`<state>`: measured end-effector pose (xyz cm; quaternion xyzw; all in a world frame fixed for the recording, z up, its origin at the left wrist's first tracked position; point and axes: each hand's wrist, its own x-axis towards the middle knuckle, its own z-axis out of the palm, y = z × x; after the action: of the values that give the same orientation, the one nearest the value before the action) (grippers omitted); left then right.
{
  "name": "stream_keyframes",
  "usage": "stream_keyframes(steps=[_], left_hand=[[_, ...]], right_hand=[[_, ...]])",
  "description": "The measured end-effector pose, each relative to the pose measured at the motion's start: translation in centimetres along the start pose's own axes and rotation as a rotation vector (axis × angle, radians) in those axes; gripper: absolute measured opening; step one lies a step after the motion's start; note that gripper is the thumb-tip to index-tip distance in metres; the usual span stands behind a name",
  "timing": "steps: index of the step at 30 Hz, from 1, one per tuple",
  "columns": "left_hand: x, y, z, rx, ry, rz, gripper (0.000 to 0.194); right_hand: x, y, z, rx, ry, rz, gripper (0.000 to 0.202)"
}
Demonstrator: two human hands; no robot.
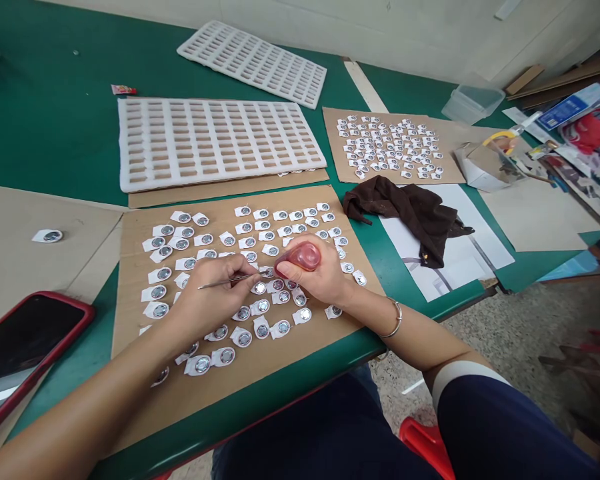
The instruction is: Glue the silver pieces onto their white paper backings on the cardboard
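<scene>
Over the middle of a brown cardboard sheet [300,347], my left hand [215,287] pinches thin metal tweezers [213,285], their tip pointing right toward the other hand. My right hand [325,277] is wrapped round a small reddish, see-through squeeze bottle [306,255], its narrow end aimed left and down near the tweezer tip. Beneath both hands lie several small round silvery parts on white paper tabs [281,329], spread in loose rows. Some of these parts are hidden by my hands and forearms.
Behind the sheet lies a white slotted foam tray [220,140], with another foam tray [255,63] farther back. More tabbed parts cover a second cardboard [347,170]. A brown cloth [405,210] rests at right, a red-edged phone [30,353] at left. A clear plastic box [473,103] stands back right.
</scene>
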<state>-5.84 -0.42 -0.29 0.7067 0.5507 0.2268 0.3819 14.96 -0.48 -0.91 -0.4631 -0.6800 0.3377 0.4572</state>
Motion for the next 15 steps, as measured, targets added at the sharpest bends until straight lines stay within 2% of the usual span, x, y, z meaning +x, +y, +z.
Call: stream_keyframes(steps=[9,12,15], left_hand=[[0.0,0.1,0.1,-0.008,0.001,-0.012,0.019],[0.0,0.1,0.1,0.003,0.010,-0.024,0.018],[-0.2,0.8,-0.5,0.008,0.010,-0.029,0.019]], right_hand=[[0.0,0.2,0.0,0.007,0.021,-0.004,0.024],[0.3,-0.1,-0.5,0.057,0.067,0.124,0.031],[1.2,-1.1,-1.6,0.248,0.117,0.290,0.040]])
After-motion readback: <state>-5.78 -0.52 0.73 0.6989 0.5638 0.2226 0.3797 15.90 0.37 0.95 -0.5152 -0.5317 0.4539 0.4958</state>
